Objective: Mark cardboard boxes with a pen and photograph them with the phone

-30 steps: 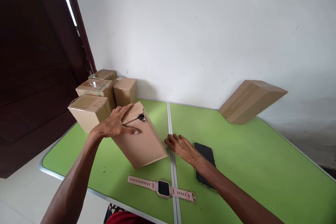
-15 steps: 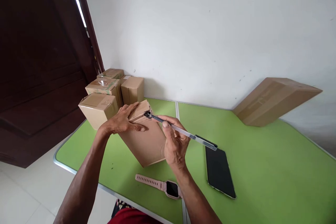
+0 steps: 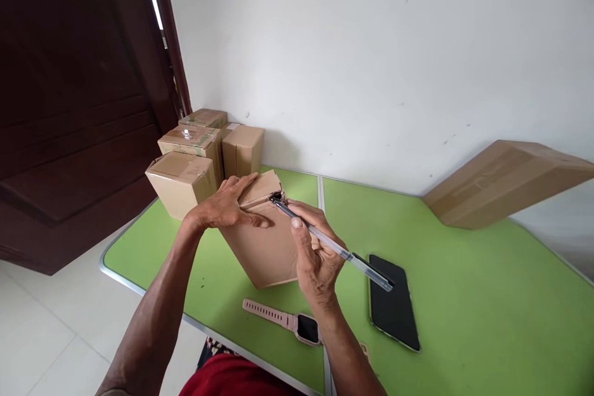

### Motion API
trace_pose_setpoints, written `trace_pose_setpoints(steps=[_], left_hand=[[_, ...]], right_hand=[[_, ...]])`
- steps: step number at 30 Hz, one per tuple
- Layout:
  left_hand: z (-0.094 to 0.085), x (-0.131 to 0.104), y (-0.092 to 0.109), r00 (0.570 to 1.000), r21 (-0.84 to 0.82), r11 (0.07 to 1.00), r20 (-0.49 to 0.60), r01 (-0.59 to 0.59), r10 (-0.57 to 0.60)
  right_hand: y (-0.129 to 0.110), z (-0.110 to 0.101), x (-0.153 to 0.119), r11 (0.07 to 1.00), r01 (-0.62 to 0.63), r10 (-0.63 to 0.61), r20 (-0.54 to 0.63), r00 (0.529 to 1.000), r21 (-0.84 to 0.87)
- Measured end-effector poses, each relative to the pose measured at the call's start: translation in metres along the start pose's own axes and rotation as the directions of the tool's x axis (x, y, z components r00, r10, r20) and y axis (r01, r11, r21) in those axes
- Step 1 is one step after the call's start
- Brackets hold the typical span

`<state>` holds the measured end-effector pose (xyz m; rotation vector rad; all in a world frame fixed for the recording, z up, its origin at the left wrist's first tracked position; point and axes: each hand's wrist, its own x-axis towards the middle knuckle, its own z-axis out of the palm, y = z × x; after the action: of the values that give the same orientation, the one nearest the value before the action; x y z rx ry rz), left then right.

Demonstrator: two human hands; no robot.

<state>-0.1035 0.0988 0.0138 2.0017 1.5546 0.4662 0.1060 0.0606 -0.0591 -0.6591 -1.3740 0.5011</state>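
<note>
A brown cardboard box [image 3: 260, 253] stands at an angle on the table before me, its far right corner torn, with a dark hole there. My left hand [image 3: 229, 203] lies on the box, thumb and fingers spread on either side of its seam. Pinched in my right hand [image 3: 320, 247] is a clear-barrelled pen [image 3: 327, 240] with a dark clip. The pen's front end touches the torn corner, and its exact tip is hard to make out in the hole. Its back end points toward me over the black phone [image 3: 394, 315].
Several taped cardboard boxes [image 3: 185, 176] are grouped at the left back of the green table [image 3: 464, 297]. A larger carton [image 3: 492, 189] stands by the wall at right. Near the front edge lies a pink smartwatch [image 3: 306, 328], partly behind my right forearm. A dark door [image 3: 78, 105] is on the left.
The pen has tilted a little, its back end lower and now over the phone. My left hand keeps its place on the box. The whole view has shifted slightly.
</note>
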Motion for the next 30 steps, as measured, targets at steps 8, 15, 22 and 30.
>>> trace_pose_setpoints(steps=[8,15,22,30], left_hand=[[0.000,0.001,-0.001,1.000,-0.003,1.000,0.004,0.001,-0.001],[0.000,0.000,0.000,1.000,0.008,1.000,-0.010,0.004,-0.004],[0.000,0.001,-0.002,1.000,-0.002,1.000,-0.005,0.003,-0.003],[0.000,-0.001,0.000,1.000,0.002,1.000,-0.003,0.004,-0.004]], right_hand=[[0.004,-0.001,0.004,0.996,0.081,-0.080,0.023,0.997,-0.037],[0.001,-0.003,0.006,0.996,0.069,-0.067,0.034,0.997,-0.060],[0.002,-0.008,0.005,0.996,0.058,-0.057,0.023,0.998,-0.061],[0.004,-0.012,0.001,0.997,0.006,-0.008,-0.033,0.999,-0.073]])
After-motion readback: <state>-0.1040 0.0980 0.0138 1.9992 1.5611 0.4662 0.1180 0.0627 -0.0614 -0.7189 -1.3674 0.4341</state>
